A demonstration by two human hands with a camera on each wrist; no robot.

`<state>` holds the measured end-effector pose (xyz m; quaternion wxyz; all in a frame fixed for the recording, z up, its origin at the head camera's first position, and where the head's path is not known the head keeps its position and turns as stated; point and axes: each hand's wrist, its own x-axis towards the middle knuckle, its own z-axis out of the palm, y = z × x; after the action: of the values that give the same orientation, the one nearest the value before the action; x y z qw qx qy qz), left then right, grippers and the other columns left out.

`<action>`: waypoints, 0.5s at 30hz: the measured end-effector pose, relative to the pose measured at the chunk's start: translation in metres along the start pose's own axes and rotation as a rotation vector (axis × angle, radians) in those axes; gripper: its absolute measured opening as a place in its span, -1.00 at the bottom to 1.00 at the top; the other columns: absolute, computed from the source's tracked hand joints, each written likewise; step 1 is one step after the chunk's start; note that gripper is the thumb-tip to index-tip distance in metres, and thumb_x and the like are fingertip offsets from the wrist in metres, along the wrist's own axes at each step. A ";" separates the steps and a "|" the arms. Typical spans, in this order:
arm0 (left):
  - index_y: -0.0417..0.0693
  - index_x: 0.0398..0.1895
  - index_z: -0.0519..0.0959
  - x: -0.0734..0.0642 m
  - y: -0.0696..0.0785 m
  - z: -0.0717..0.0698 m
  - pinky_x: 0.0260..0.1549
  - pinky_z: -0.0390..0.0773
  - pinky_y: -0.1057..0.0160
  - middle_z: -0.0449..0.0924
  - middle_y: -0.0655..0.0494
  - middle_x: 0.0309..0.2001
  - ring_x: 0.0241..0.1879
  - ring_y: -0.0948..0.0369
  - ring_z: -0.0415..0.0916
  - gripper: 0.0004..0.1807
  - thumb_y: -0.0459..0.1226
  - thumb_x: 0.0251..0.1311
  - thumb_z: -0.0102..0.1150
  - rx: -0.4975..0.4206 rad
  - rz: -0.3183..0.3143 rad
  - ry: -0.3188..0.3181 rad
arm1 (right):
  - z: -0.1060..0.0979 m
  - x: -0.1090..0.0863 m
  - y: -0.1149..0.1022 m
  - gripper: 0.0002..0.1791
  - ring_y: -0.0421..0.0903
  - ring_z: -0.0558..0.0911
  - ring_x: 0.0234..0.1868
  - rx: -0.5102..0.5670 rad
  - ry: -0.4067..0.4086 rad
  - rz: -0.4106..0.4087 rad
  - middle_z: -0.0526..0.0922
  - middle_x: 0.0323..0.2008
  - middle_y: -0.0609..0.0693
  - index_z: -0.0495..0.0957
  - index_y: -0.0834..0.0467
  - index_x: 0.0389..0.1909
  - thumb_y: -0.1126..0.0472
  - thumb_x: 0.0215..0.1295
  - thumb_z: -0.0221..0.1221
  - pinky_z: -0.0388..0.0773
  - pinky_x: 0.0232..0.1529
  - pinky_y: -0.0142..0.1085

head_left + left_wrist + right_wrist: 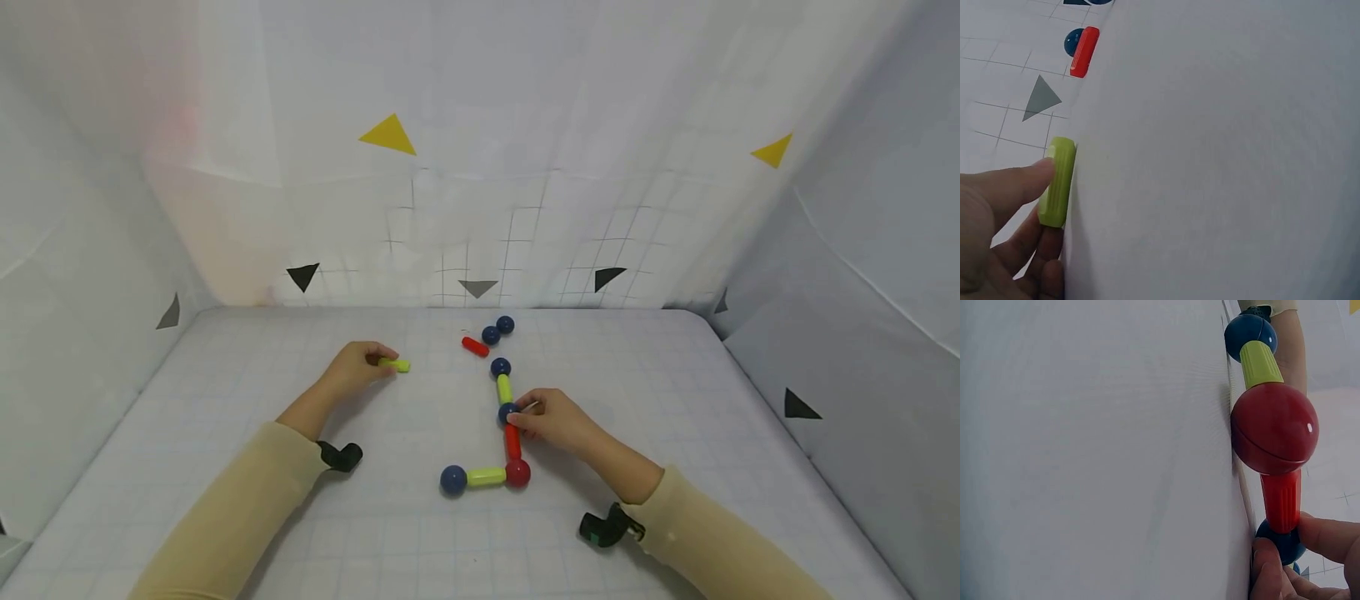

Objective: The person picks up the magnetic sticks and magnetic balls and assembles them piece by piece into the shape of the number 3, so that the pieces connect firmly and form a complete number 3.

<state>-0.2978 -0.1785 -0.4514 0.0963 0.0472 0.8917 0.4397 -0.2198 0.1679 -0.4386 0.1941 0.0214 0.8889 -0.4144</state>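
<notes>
A yellow-green rod (1059,182) is pinched between the thumb and fingers of my left hand (360,369), low over the left part of the table. My right hand (553,419) pinches a blue ball (508,414) in the middle of a joined chain. From that ball a second yellow-green rod (504,388) runs away to a blue ball (500,367). Toward me, a red rod (1282,501) links it to a red ball (1275,428). A third yellow-green rod (486,477) joins the red ball to a blue ball (453,480) at the left end.
A loose red rod (475,347) lies beyond the chain, close to two blue balls (491,335) at the back. The white gridded table (405,542) meets white cloth walls (480,100) at the back and sides. Black wrist cameras (600,529) sit by both sleeves.
</notes>
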 end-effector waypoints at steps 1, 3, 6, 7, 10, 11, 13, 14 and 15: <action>-0.12 0.06 0.64 0.000 0.000 0.001 0.11 0.45 0.03 0.61 -0.06 0.05 0.05 0.03 0.48 -0.70 -0.27 0.28 0.33 0.002 -0.005 0.000 | 0.000 0.000 0.000 -0.63 -0.08 0.60 -0.36 -0.002 -0.001 0.001 0.67 -0.35 -0.01 0.59 0.18 0.01 0.08 0.29 0.35 0.58 -0.27 -0.30; -0.12 0.04 0.65 0.000 0.000 0.003 0.09 0.46 0.04 0.62 -0.05 0.03 0.03 0.04 0.49 -0.71 -0.28 0.28 0.33 0.005 -0.011 -0.001 | 0.000 0.000 0.000 -0.64 -0.08 0.59 -0.36 -0.001 -0.002 0.001 0.67 -0.35 0.00 0.59 0.18 0.01 0.08 0.29 0.35 0.58 -0.28 -0.30; -0.11 0.02 0.66 0.000 0.000 0.005 0.07 0.47 0.07 0.62 -0.03 0.01 0.01 0.05 0.49 -0.73 -0.28 0.27 0.33 0.002 -0.021 -0.002 | -0.001 0.000 0.000 -0.64 -0.08 0.59 -0.36 -0.004 -0.004 0.001 0.67 -0.36 0.00 0.59 0.19 0.00 0.08 0.29 0.35 0.58 -0.28 -0.30; -0.11 0.01 0.66 0.000 0.000 0.005 0.06 0.47 0.07 0.62 -0.03 0.00 0.00 0.05 0.49 -0.74 -0.28 0.27 0.33 0.005 -0.019 -0.004 | -0.001 0.000 0.000 -0.64 -0.08 0.59 -0.36 -0.004 -0.004 0.001 0.67 -0.36 0.00 0.59 0.19 0.01 0.08 0.29 0.35 0.58 -0.29 -0.30; -0.10 -0.01 0.67 0.001 -0.001 0.006 0.04 0.48 0.08 0.62 -0.02 -0.02 -0.02 0.06 0.49 -0.76 -0.28 0.28 0.32 0.007 -0.016 -0.002 | -0.002 0.000 0.000 -0.64 -0.08 0.59 -0.36 -0.005 -0.004 -0.004 0.67 -0.35 0.00 0.59 0.19 0.00 0.08 0.30 0.34 0.57 -0.29 -0.30; -0.09 -0.01 0.67 0.001 -0.001 0.006 0.04 0.48 0.07 0.62 -0.02 -0.02 -0.02 0.06 0.49 -0.76 -0.28 0.29 0.31 0.011 -0.012 -0.002 | -0.002 0.000 0.001 -0.64 -0.08 0.59 -0.36 -0.003 -0.004 -0.007 0.67 -0.35 0.00 0.59 0.19 0.00 0.08 0.30 0.34 0.57 -0.29 -0.30; -0.08 -0.01 0.67 0.000 0.000 0.006 0.05 0.48 0.06 0.62 -0.02 -0.01 -0.01 0.05 0.50 -0.77 -0.27 0.30 0.30 0.020 -0.008 -0.004 | -0.003 0.001 0.001 -0.64 -0.08 0.59 -0.36 -0.004 -0.008 -0.010 0.68 -0.34 0.00 0.59 0.19 0.00 0.07 0.30 0.33 0.57 -0.28 -0.29; -0.08 0.00 0.67 0.000 0.000 0.006 0.05 0.48 0.05 0.62 -0.02 0.00 0.00 0.05 0.50 -0.77 -0.27 0.30 0.30 0.026 -0.007 -0.007 | -0.003 0.001 0.002 -0.64 -0.08 0.60 -0.36 -0.004 -0.010 -0.012 0.68 -0.34 0.00 0.59 0.19 0.00 0.07 0.30 0.33 0.58 -0.28 -0.29; -0.07 0.00 0.67 0.000 0.000 0.006 0.06 0.48 0.05 0.62 -0.02 0.01 0.00 0.05 0.50 -0.77 -0.26 0.30 0.30 0.031 -0.006 -0.009 | -0.004 0.001 0.002 -0.63 -0.08 0.60 -0.35 -0.004 -0.013 -0.011 0.68 -0.34 0.00 0.58 0.19 0.00 0.07 0.30 0.33 0.58 -0.27 -0.29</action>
<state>-0.2961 -0.1739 -0.4544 0.1010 0.0481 0.8981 0.4252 -0.2219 0.1720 -0.4380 0.1976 0.0135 0.8887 -0.4136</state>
